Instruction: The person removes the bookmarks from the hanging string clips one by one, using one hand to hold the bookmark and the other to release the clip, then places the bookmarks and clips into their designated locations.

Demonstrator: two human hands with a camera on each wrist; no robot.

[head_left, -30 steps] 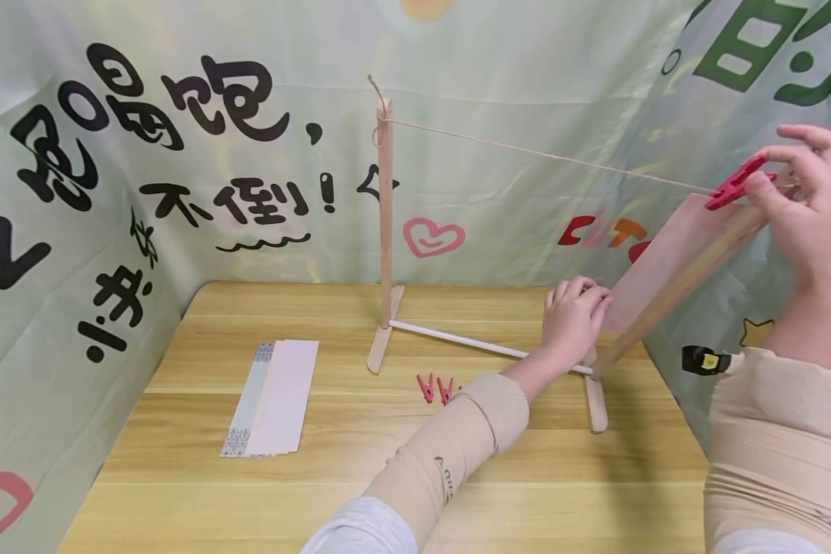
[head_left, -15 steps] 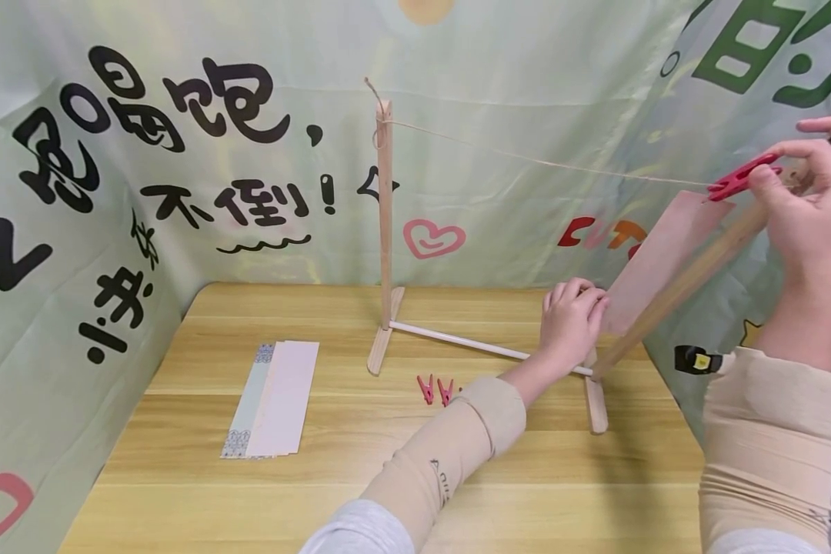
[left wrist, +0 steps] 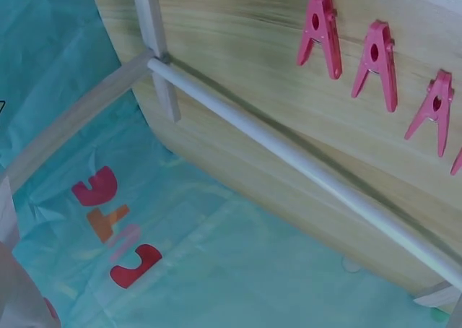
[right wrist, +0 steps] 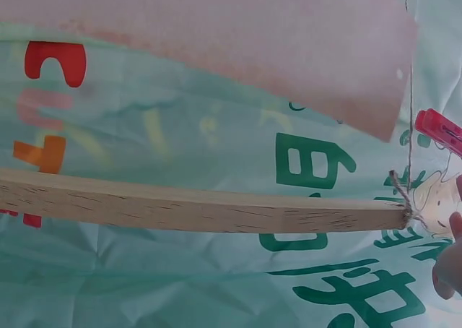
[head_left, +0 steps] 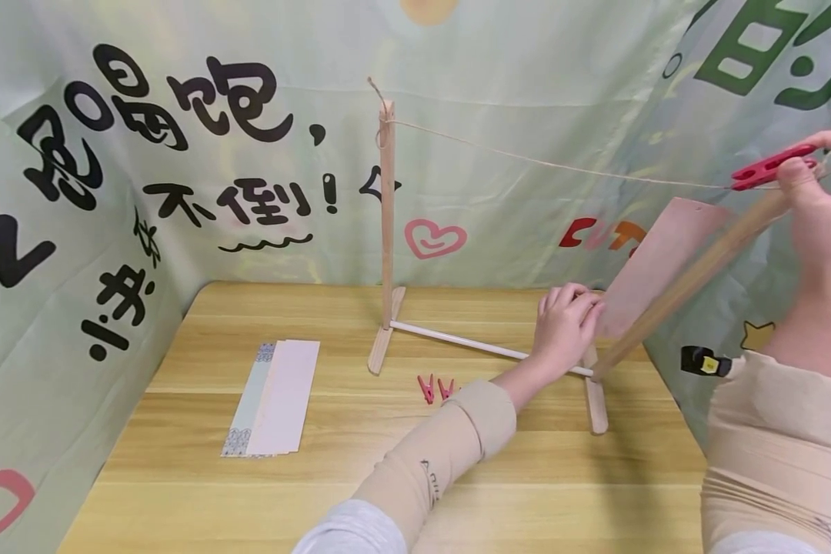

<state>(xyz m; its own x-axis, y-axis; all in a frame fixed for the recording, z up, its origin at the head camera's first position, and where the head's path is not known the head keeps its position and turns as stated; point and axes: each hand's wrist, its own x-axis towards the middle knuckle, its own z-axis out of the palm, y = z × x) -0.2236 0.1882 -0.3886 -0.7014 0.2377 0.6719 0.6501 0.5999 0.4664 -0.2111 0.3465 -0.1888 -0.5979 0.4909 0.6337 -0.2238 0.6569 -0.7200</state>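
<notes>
My left hand (head_left: pixel 562 327) holds the lower end of a pale pink paper strip (head_left: pixel 661 265), which slants up to the right and has a small hole near its top edge. The strip's upper end sits just below the twine (head_left: pixel 561 164). Between thumb and index finger, my right hand (head_left: pixel 827 211) pinches a red clothespin (head_left: pixel 769 168) near the right post's top. The clothespin's tip is at the twine, apart from the strip. In the right wrist view the strip (right wrist: pixel 289 46) and clothespin (right wrist: pixel 439 129) show a gap between them.
The wooden stand's left post (head_left: pixel 386 215) and right post (head_left: pixel 692 277) are joined low by a white rod (head_left: pixel 457 338). Several pink clothespins (left wrist: pixel 375 64) lie on the table (head_left: pixel 201 508). Patterned paper strips (head_left: pixel 280 400) lie stacked at the left. A printed cloth (head_left: pixel 512 69) hangs behind.
My right hand has drawn the clothespin to the right, off the strip's top edge. My left hand and the strip have shifted slightly left and down.
</notes>
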